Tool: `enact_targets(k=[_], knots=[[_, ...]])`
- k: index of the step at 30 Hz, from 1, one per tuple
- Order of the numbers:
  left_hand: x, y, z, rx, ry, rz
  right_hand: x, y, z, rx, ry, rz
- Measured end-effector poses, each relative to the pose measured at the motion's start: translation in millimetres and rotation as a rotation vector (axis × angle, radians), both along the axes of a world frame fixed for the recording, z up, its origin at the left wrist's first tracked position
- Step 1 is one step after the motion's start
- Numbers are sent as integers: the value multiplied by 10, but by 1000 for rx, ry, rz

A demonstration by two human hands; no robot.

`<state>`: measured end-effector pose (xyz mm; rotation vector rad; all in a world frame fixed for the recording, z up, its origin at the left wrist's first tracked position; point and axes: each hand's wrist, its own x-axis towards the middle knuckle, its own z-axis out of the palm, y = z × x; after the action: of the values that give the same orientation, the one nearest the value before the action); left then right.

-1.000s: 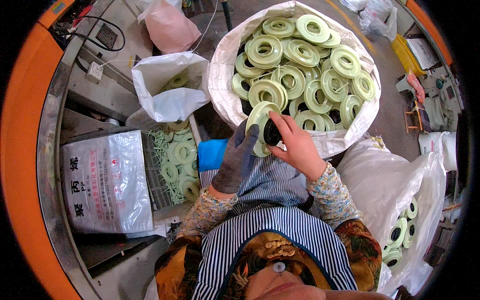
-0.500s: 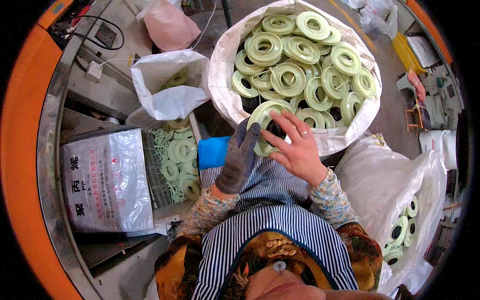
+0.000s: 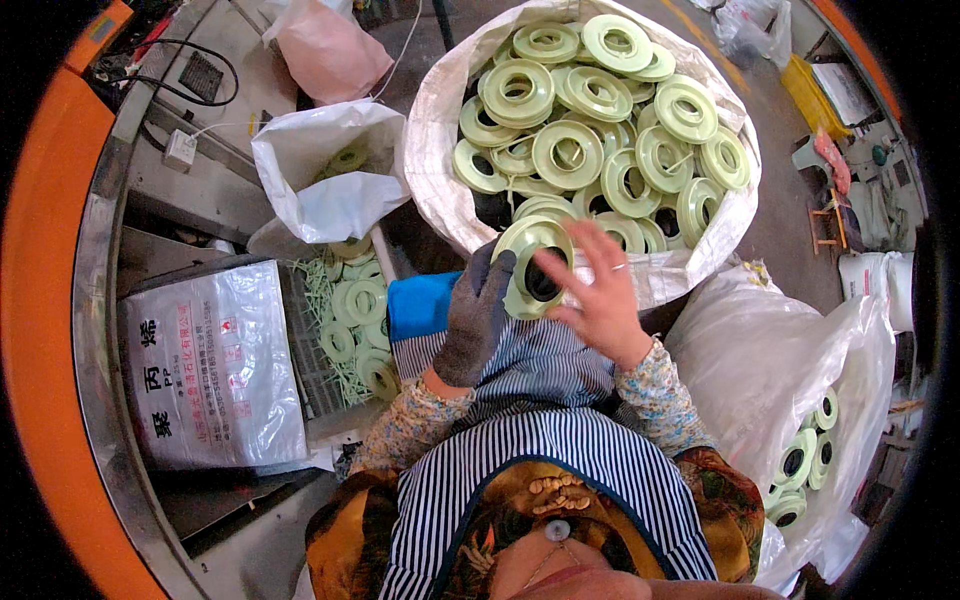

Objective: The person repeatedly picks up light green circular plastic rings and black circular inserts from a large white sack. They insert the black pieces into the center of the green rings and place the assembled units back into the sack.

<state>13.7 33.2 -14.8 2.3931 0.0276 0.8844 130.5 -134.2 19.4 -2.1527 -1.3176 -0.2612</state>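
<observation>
A pale green plastic ring (image 3: 518, 236) with a dark round opening is tilted up in front of my lap. My left hand (image 3: 472, 325), in a dark grey glove, grips it by its left edge between thumb and fingers. My bare right hand (image 3: 606, 300) has its fingers spread over the right side of the ring; motion smears them, and whether they touch it is unclear. Just beyond my hands stands a big white woven sack (image 3: 428, 165) heaped with similar green rings (image 3: 566, 155).
On the left, more rings (image 3: 366, 300) and thin green scraps (image 3: 318, 292) lie beside a printed white bag (image 3: 215, 365). A smaller white bag (image 3: 345, 205) stands behind them. To my right, a clear plastic sack (image 3: 775, 360) holds rings. A yellow crate (image 3: 812, 97) sits far right.
The ring has turned so its face and dark opening show more fully. My right hand's fingers have shifted slightly right and spread apart. The left hand keeps its grip.
</observation>
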Motion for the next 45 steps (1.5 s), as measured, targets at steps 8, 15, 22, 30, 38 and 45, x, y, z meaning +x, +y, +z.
enact_targets(k=[8, 15, 22, 30, 38, 45], knots=[[70, -64, -206, -428, 101, -30, 216, -219, -476, 231, 751, -179], [505, 26, -451, -662, 182, -68, 386, -877, -568, 1020, 1627, -276], [1455, 323, -831, 93, 419, 52, 682, -1298, -19, 1354, 1508, 1065], [1287, 183, -762, 253, 568, 67, 1077, -132, -798, -159, 521, -152], [486, 1044, -573, -1156, -44, 164, 1424, 270, -1519, -552, 173, 21], [-66, 1032, -560, -1930, -256, -27, 1386, 878, -2065, -881, 220, 74]])
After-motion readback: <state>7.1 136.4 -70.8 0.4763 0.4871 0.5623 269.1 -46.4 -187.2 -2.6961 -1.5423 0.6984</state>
